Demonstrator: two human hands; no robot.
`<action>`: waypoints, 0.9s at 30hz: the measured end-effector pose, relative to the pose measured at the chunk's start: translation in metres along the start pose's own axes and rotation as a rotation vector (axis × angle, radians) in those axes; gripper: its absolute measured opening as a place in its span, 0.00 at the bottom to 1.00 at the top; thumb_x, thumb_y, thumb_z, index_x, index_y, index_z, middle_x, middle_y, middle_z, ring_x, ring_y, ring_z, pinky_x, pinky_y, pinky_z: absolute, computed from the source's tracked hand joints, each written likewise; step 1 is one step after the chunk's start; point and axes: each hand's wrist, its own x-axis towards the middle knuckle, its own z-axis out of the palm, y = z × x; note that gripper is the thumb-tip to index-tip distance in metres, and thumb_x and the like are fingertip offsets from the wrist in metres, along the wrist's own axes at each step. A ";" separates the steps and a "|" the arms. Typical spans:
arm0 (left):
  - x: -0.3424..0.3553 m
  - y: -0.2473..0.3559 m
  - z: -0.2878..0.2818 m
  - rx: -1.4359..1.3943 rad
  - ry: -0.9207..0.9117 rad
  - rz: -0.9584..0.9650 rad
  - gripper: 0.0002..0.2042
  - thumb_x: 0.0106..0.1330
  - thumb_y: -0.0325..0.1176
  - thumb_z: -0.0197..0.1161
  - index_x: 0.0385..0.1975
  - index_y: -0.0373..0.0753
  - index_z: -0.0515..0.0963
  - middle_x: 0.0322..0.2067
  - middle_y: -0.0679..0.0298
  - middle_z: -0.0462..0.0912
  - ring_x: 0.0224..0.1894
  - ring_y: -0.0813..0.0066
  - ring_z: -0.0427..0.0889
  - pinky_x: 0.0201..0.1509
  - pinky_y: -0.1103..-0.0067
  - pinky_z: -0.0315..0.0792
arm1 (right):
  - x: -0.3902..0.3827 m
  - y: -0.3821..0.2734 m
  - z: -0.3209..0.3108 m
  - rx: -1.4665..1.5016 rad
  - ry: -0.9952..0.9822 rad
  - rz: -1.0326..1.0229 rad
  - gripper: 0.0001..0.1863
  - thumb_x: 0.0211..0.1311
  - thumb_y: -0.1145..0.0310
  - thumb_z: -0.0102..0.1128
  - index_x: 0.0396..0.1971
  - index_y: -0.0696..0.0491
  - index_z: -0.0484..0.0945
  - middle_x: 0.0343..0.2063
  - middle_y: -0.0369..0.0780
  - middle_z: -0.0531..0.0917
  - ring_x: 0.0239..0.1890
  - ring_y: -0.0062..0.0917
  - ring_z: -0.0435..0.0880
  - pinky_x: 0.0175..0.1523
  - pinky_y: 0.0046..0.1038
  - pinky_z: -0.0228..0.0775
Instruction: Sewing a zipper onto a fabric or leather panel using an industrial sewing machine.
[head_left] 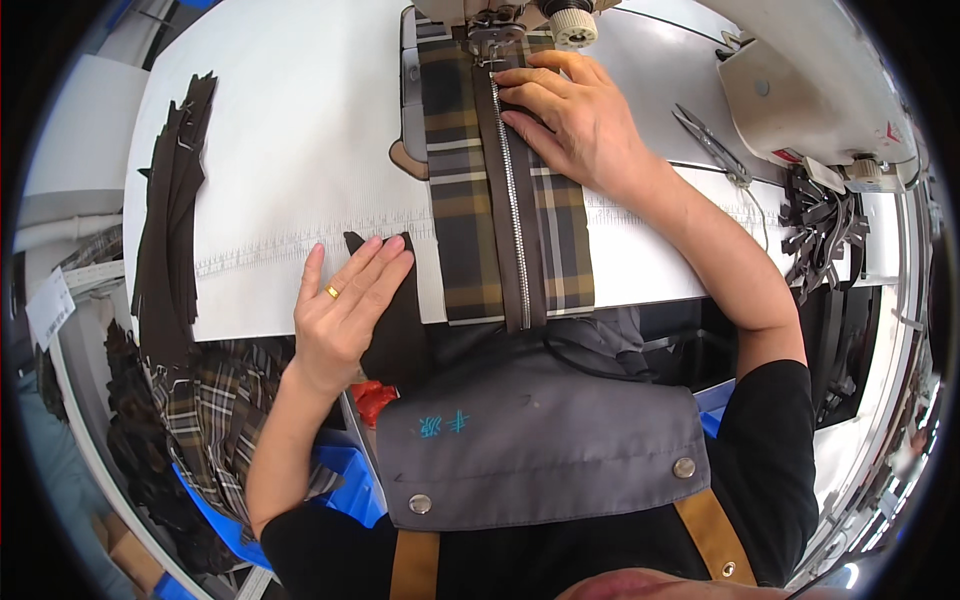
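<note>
A brown plaid fabric panel with a dark brown zipper down its middle lies under the presser foot of a sewing machine. My right hand lies flat on the plaid panel beside the zipper, fingertips close to the presser foot. My left hand rests with fingers together on a dark brown fabric piece at the table's near edge, left of the plaid panel. Neither hand grips anything.
The white table top carries a stack of dark brown zipper strips at its left edge. Thread snips lie right of my arm, with more dark strips near the machine body. Plaid pieces fill a blue bin at lower left.
</note>
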 end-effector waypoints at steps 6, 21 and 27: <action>0.094 -0.014 0.013 -0.027 0.274 0.040 0.18 0.57 0.24 0.56 0.50 0.40 0.79 0.50 0.65 0.81 0.50 0.68 0.81 0.67 0.63 0.59 | 0.001 -0.003 -0.001 0.001 -0.018 0.026 0.09 0.55 0.65 0.65 0.33 0.54 0.81 0.42 0.35 0.84 0.51 0.33 0.77 0.55 0.35 0.68; 0.139 -0.047 0.053 0.034 0.144 0.196 0.19 0.57 0.25 0.57 0.51 0.43 0.77 0.48 0.68 0.77 0.49 0.71 0.78 0.67 0.51 0.55 | 0.000 -0.004 0.001 0.080 -0.065 0.085 0.09 0.55 0.67 0.64 0.32 0.55 0.77 0.40 0.37 0.83 0.43 0.30 0.80 0.45 0.31 0.75; 0.132 -0.043 0.055 0.063 0.180 0.138 0.20 0.55 0.26 0.59 0.50 0.48 0.79 0.48 0.69 0.77 0.48 0.72 0.78 0.68 0.48 0.48 | 0.000 -0.004 0.001 0.072 -0.064 0.077 0.09 0.55 0.67 0.65 0.31 0.55 0.77 0.41 0.37 0.82 0.42 0.30 0.80 0.44 0.30 0.75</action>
